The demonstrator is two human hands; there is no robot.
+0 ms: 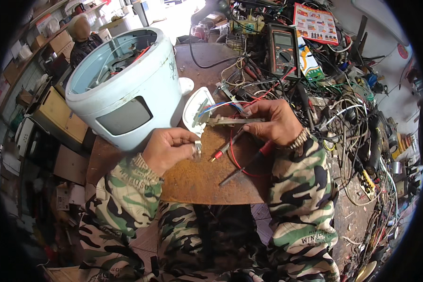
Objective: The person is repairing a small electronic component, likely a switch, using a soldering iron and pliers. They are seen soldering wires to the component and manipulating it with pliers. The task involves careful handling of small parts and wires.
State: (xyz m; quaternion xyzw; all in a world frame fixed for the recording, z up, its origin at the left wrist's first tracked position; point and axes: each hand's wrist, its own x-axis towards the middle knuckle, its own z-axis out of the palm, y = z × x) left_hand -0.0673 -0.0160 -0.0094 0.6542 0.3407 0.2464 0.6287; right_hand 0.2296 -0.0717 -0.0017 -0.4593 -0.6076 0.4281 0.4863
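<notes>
My left hand [170, 149] is closed, its thumb and fingers pinching a small shiny metal piece [198, 148] just above the rusty brown tabletop [185, 188]. To its right, my right hand [279, 123] is closed round a slender grey metal tool [237, 121] whose far end points left; its exact kind is unclear. That end lies beside a white plastic cover [191, 112] with blue and red wires [221, 106] running from it. Two test probes, one with a red tip section [224, 146] and one dark with a red collar [246, 163], lie below my right hand.
A pale blue round appliance housing [164, 84] with an open top stands at left, close to my left hand. A multimeter [283, 54] leans among tangled cables [343, 113] at right. Shelves and boxes [58, 40] line the left side, where another person [82, 44] is seen.
</notes>
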